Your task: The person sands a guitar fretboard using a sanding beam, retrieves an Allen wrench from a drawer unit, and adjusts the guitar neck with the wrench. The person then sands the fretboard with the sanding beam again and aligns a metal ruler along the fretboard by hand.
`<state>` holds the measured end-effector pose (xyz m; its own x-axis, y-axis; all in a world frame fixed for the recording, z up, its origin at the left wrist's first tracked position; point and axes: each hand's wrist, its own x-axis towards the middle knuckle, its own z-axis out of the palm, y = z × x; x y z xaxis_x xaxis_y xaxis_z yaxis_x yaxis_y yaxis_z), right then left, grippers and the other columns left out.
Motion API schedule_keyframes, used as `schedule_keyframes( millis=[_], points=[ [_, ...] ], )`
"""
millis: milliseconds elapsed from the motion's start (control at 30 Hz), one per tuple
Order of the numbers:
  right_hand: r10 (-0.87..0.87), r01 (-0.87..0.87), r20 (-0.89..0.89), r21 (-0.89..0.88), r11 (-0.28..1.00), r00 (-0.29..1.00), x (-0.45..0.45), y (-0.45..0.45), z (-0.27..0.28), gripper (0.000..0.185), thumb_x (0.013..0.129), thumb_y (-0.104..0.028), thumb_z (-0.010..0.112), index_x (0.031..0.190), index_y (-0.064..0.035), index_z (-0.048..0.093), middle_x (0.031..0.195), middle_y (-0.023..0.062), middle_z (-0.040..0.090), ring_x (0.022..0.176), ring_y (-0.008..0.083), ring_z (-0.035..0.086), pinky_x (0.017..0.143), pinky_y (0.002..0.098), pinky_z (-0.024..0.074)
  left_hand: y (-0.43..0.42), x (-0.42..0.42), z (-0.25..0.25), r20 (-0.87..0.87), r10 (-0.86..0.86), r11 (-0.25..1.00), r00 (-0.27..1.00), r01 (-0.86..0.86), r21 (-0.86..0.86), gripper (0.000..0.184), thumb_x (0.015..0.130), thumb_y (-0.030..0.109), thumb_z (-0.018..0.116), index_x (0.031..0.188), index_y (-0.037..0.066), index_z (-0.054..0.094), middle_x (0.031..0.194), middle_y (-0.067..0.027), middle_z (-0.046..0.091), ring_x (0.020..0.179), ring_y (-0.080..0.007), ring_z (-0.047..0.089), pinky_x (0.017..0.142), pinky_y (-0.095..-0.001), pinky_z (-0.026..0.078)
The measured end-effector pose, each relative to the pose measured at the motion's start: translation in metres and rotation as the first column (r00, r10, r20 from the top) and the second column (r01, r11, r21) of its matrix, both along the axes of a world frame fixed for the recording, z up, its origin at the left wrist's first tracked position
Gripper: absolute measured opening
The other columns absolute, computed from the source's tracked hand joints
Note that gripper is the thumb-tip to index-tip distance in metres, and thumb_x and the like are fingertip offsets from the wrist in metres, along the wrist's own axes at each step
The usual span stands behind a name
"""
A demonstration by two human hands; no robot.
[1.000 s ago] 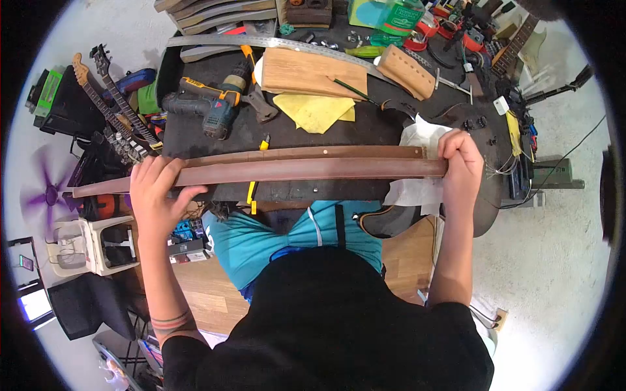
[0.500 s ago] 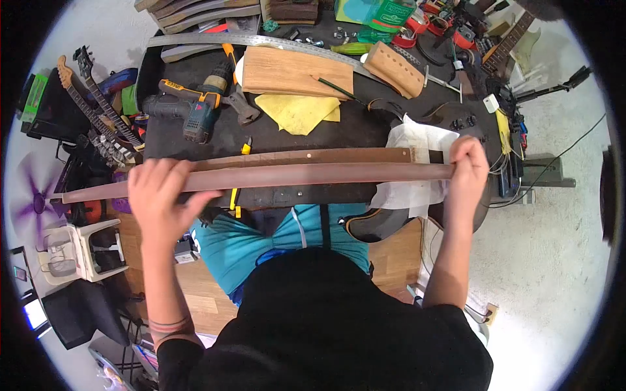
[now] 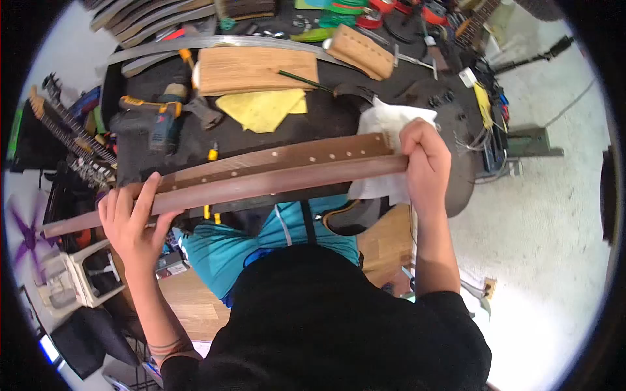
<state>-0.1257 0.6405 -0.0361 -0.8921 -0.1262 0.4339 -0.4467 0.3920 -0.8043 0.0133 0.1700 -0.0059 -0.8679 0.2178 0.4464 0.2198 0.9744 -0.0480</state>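
Note:
A long straight reddish-brown bar [image 3: 280, 182] lies slantwise in front of me, its left end lower. My left hand [image 3: 132, 225] grips it toward the left, fingers over the top and thumb along the near side. My right hand [image 3: 428, 163] is closed around its right end. Just behind the bar shows a brown fretboard [image 3: 254, 162] with pale dots and no frets visible; whether the two touch I cannot tell. The fretboard belongs to a dark guitar body [image 3: 460, 192] at the right, partly covered by white paper [image 3: 381, 188] under my right hand.
On the dark bench lie a cordless drill [image 3: 166, 120], a yellow cloth [image 3: 264, 109], a wooden block [image 3: 248, 68], a pencil [image 3: 303, 81] and a long metal ruler [image 3: 261, 42]. A purple fan [image 3: 29, 231] stands left, near the bar's end.
The bar has tilted, its left end lower, and come nearer to me relative to the fretboard, baring more dots. My left hand's fingers have spread. The camera view has shifted too.

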Motion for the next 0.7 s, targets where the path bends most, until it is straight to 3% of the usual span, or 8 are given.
schedule_keyframes(
  millis=[67, 167, 233, 267, 367, 567, 633, 700],
  points=[
    [-0.065, 0.065, 0.002, 0.025, 0.998, 0.998, -0.007, 0.011, 0.000, 0.014, 0.085, 0.009, 0.048, 0.083, -0.0043, 0.052, 0.084, -0.0012, 0.053, 0.079, 0.0095, 0.048, 0.071, 0.0264, 0.0390, 0.024, -0.009, -0.006, 0.000, -0.016, 0.999, 1.000, 0.016, 0.033, 0.067, 0.083, 0.050, 0.087, 0.140, 0.017, 0.079, 0.102, -0.0061, 0.069, 0.094, -0.0291, 0.063, 0.090, -0.0453, 0.045],
    [-0.196, 0.213, 0.160, -0.099, 0.972, 0.967, -0.020, 0.041, 0.003, 0.015, 0.084, 0.010, 0.045, 0.084, -0.0042, 0.051, 0.084, -0.0006, 0.053, 0.081, 0.0101, 0.048, 0.073, 0.0266, 0.0392, 0.054, -0.018, -0.005, 0.006, -0.027, 0.998, 1.000, 0.027, 0.048, 0.066, 0.085, 0.053, 0.085, 0.140, 0.018, 0.079, 0.103, -0.0055, 0.070, 0.093, -0.0279, 0.063, 0.089, -0.0456, 0.045],
    [-0.121, 0.134, 0.119, -0.103, 0.986, 0.985, -0.016, 0.026, 0.001, 0.016, 0.084, 0.010, 0.044, 0.084, -0.0044, 0.051, 0.084, -0.0008, 0.052, 0.080, 0.0101, 0.048, 0.073, 0.0267, 0.0391, 0.044, -0.014, -0.003, 0.024, -0.032, 0.999, 0.999, 0.031, 0.042, 0.065, 0.085, 0.053, 0.085, 0.139, 0.018, 0.079, 0.103, -0.0056, 0.070, 0.094, -0.0283, 0.063, 0.089, -0.0460, 0.046],
    [-0.089, 0.100, 0.103, -0.107, 0.989, 0.991, -0.012, 0.015, -0.002, 0.016, 0.084, 0.010, 0.044, 0.084, -0.0045, 0.051, 0.084, -0.0009, 0.052, 0.080, 0.0101, 0.048, 0.073, 0.0268, 0.0390, 0.026, -0.009, -0.003, 0.025, -0.032, 0.999, 0.999, 0.031, 0.029, 0.072, 0.078, 0.051, 0.088, 0.139, 0.014, 0.078, 0.105, -0.0076, 0.070, 0.097, -0.0318, 0.063, 0.090, -0.0453, 0.046],
    [0.027, -0.027, 0.024, -0.031, 0.999, 0.999, 0.000, -0.018, 0.004, 0.016, 0.085, 0.007, 0.042, 0.084, -0.0056, 0.051, 0.084, -0.0016, 0.050, 0.079, 0.0114, 0.046, 0.073, 0.0279, 0.0395, -0.002, 0.003, -0.004, 0.004, -0.002, 1.000, 1.000, 0.002, 0.006, 0.070, 0.079, 0.049, 0.089, 0.138, 0.013, 0.078, 0.106, -0.0089, 0.071, 0.098, -0.0325, 0.063, 0.090, -0.0460, 0.047],
    [-0.194, 0.197, 0.115, -0.019, 0.980, 0.974, -0.017, 0.035, 0.005, 0.016, 0.086, 0.007, 0.041, 0.083, -0.0058, 0.049, 0.084, -0.0017, 0.050, 0.081, 0.0101, 0.046, 0.074, 0.0261, 0.0384, 0.056, -0.019, -0.002, 0.029, -0.047, 0.997, 0.998, 0.045, 0.055, 0.066, 0.083, 0.051, 0.087, 0.137, 0.013, 0.079, 0.105, -0.0082, 0.070, 0.096, -0.0321, 0.063, 0.090, -0.0457, 0.047],
    [-0.074, 0.092, 0.132, -0.141, 0.986, 0.989, -0.009, 0.010, 0.000, 0.017, 0.083, 0.010, 0.040, 0.083, -0.0045, 0.049, 0.085, 0.0001, 0.050, 0.080, 0.0121, 0.046, 0.074, 0.0271, 0.0389, 0.026, -0.008, 0.000, 0.059, -0.008, 0.999, 0.998, 0.006, 0.040, 0.066, 0.082, 0.050, 0.088, 0.136, 0.013, 0.078, 0.104, -0.0080, 0.070, 0.097, -0.0324, 0.063, 0.090, -0.0460, 0.047],
    [0.076, -0.073, 0.050, -0.066, 0.995, 0.996, 0.001, -0.019, 0.005, 0.015, 0.079, 0.011, 0.041, 0.085, -0.0019, 0.048, 0.085, 0.0049, 0.049, 0.080, 0.0169, 0.047, 0.076, 0.0295, 0.0409, 0.001, 0.000, 0.001, 0.047, 0.018, 0.999, 0.999, -0.020, 0.029, 0.066, 0.082, 0.049, 0.088, 0.136, 0.013, 0.078, 0.105, -0.0083, 0.070, 0.098, -0.0332, 0.064, 0.091, -0.0464, 0.047]
  ],
)
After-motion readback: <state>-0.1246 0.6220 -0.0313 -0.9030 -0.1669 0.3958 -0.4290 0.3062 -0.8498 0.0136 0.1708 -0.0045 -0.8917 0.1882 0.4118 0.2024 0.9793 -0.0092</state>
